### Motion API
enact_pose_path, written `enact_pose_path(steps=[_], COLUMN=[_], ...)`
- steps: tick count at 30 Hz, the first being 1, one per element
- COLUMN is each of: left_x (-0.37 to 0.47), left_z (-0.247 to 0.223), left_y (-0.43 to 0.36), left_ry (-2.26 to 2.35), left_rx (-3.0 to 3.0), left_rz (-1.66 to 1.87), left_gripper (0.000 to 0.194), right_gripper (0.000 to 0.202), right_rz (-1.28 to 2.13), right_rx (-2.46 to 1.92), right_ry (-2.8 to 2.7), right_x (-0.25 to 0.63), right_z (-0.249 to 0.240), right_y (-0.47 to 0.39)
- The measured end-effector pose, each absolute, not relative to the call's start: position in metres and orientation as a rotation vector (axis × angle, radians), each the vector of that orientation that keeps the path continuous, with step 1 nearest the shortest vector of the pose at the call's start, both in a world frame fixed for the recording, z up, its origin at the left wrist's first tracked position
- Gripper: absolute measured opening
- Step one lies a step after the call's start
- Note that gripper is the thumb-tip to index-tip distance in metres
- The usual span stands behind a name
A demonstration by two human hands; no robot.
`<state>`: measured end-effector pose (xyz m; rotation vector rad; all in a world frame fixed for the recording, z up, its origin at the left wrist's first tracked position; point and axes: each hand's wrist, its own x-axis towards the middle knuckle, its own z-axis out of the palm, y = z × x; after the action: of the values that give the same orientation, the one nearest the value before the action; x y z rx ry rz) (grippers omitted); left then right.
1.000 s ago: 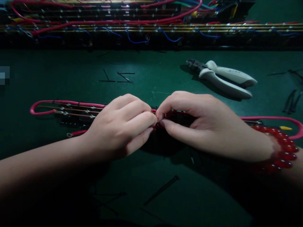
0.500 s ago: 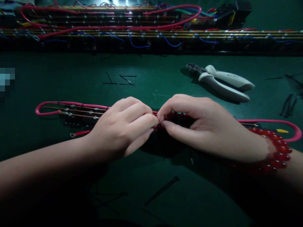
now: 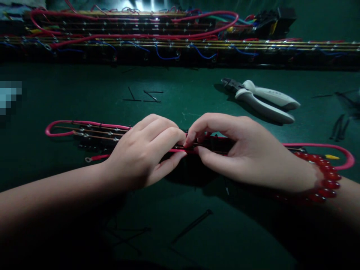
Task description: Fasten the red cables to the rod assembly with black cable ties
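Left hand (image 3: 147,152) pinching a pink insulated cable (image 3: 176,150) along a dark copper-railed strip (image 3: 97,133), right hand (image 3: 247,148) alongside, finger and thumb narrowly parted, white-handled metal pliers (image 3: 264,107) beyond

On the dark green worktop (image 3: 92,82) lies a pair of white-handled pliers (image 3: 257,104), handles spread. Beyond the pliers stretch long wired assemblies (image 3: 180,44) with brass-coloured rails; on their near side lies a smaller wired strip (image 3: 95,137) edged with red cable. Thin black ties (image 3: 153,92) lie left of the pliers, more ties (image 3: 336,125) to their right, and others (image 3: 191,227) well apart on their near side, in shadow.
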<state>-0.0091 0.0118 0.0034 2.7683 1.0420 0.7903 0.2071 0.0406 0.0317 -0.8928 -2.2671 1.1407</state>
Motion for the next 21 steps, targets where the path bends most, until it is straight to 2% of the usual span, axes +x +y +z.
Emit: enact_pose_path(steps=[10,15,21], left_x=[-0.0085,-0.0095,-0.0113], left_z=[0.0029,0.0039,0.0021], left_y=[0.0129,0.0108,0.0099], left_ry=[0.97,0.985,0.885], left_rx=[2.797,2.85,2.96], left_rz=[0.789,0.705,0.661], left_gripper=[0.009,0.016,0.012], right_gripper=[0.006,0.004,0.004], right_rz=[1.145,1.125,1.118], right_rx=[-0.992,-1.018,-1.065], right_ry=[-2.188,-2.175,-2.17], right_x=[0.208,0.2074,0.2064], right_z=[0.0296,0.0285,0.029], right_y=[0.0419,0.0419,0.042])
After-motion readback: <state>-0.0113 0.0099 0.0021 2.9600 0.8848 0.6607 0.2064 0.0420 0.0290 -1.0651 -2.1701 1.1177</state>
